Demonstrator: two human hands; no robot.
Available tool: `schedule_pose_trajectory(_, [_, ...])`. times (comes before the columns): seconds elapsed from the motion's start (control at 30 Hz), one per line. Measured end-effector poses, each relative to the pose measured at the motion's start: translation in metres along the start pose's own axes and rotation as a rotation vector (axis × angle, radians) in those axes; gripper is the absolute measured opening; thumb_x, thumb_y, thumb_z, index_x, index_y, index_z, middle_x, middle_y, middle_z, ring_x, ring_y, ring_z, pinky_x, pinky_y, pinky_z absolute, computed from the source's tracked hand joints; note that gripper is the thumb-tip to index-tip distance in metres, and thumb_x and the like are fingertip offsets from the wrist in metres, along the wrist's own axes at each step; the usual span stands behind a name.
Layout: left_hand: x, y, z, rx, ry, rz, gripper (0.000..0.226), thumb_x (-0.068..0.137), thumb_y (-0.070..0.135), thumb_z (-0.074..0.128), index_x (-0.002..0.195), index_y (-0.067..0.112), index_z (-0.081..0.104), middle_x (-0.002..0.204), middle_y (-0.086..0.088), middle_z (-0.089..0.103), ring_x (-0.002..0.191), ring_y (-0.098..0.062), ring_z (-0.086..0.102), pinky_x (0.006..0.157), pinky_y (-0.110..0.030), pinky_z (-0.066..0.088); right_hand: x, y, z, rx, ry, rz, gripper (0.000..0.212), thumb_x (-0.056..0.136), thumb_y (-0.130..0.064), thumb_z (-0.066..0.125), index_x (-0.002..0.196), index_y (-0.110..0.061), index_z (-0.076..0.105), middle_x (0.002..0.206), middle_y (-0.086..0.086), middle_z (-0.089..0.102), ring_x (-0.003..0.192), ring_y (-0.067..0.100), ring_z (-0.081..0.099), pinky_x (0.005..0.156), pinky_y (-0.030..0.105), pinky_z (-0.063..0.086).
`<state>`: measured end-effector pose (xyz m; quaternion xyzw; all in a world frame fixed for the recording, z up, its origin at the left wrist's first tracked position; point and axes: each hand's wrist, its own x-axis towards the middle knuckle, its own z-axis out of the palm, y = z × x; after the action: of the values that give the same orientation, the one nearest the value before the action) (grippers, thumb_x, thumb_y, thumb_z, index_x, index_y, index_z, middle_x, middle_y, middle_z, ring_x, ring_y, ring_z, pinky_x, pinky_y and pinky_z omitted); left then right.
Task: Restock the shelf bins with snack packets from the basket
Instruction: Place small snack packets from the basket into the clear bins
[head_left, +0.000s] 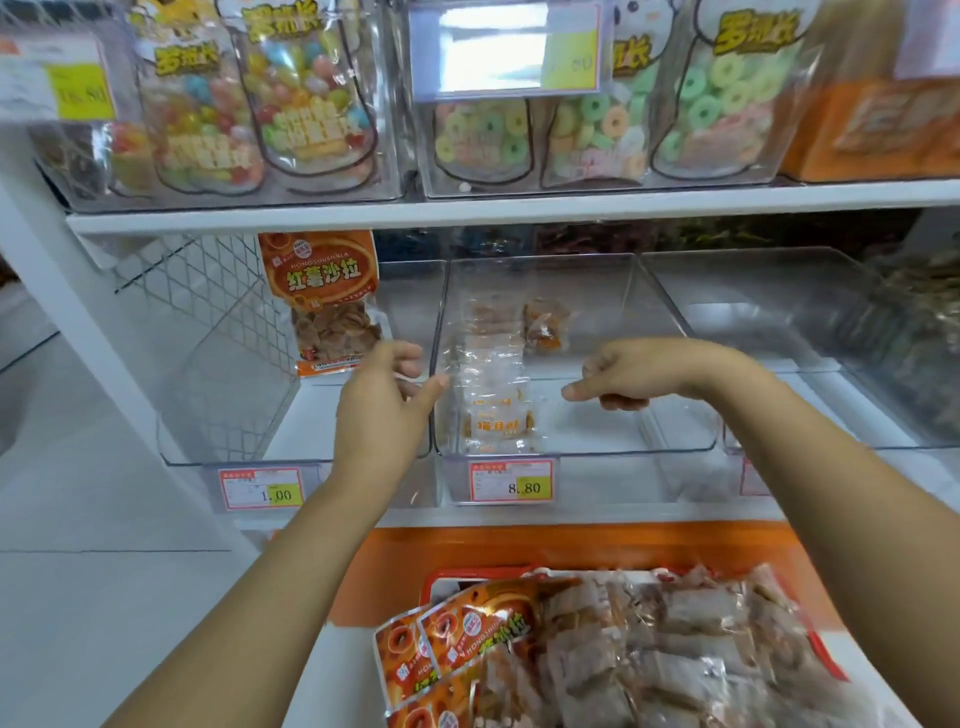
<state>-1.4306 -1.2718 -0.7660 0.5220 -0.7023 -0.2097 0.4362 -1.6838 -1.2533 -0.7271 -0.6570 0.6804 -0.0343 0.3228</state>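
The clear middle bin (675, 447) holds a see-through snack packet (493, 410) leaning against its left wall and a small packet (545, 327) further back. My left hand (384, 400) hovers at that left wall with loosely bent fingers, the thumb tip touching the wall's edge; it holds nothing. Over the same bin my right hand (639, 374) is palm down, index finger stretched left, and it is empty. An orange sweet-potato packet (322, 296) stands in the left bin (234, 447). Below, the red basket (826, 660) is piled with orange packets (457, 639) and clear ones (675, 634).
A clear right bin (779, 312) stands beside the middle one. The upper shelf (519, 205) carries bins of coloured candy bags (306, 98). Price tags (511, 480) hang on the bin fronts. A white upright (78, 291) and wire mesh (208, 291) border the left side.
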Motion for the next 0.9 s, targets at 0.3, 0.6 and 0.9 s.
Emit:
schedule_pose_trajectory(0.3, [-0.05,0.018,0.015,0.18,-0.31,0.484,0.033,0.092,0.043,0.046,0.066,0.024,0.053,0.054,0.01,0.053,0.054,-0.006,0.051,0.054,-0.025,0.041,-0.091,0.017,0.068,0.174,-0.138,-0.204,0.013,0.087,-0.027,0.068,0.088,-0.014,0.07,0.077,0.0,0.07,0.066,0.011,0.062,0.063,0.023,0.052])
schedule_pose_trajectory(0.6, [-0.071,0.009,0.026,0.354,-0.457,0.33,0.02,0.092,0.032,0.056,0.088,0.021,0.072,0.082,0.005,0.071,0.075,-0.012,0.061,0.069,-0.028,0.049,-0.082,0.044,0.207,-0.197,-0.287,-0.115,0.068,0.078,-0.028,0.074,0.139,-0.027,0.043,0.139,-0.005,0.048,0.124,0.019,0.048,0.1,0.039,0.045])
schedule_pose_trajectory(0.9, [-0.087,0.021,0.03,0.329,-0.632,0.198,0.02,0.092,0.031,0.057,0.088,0.016,0.071,0.082,0.002,0.068,0.076,-0.014,0.061,0.069,-0.027,0.048,-0.101,0.054,0.206,-0.155,-0.166,-0.077,0.062,0.08,-0.03,0.069,0.136,-0.031,0.043,0.126,-0.007,0.045,0.117,0.014,0.041,0.096,0.03,0.042])
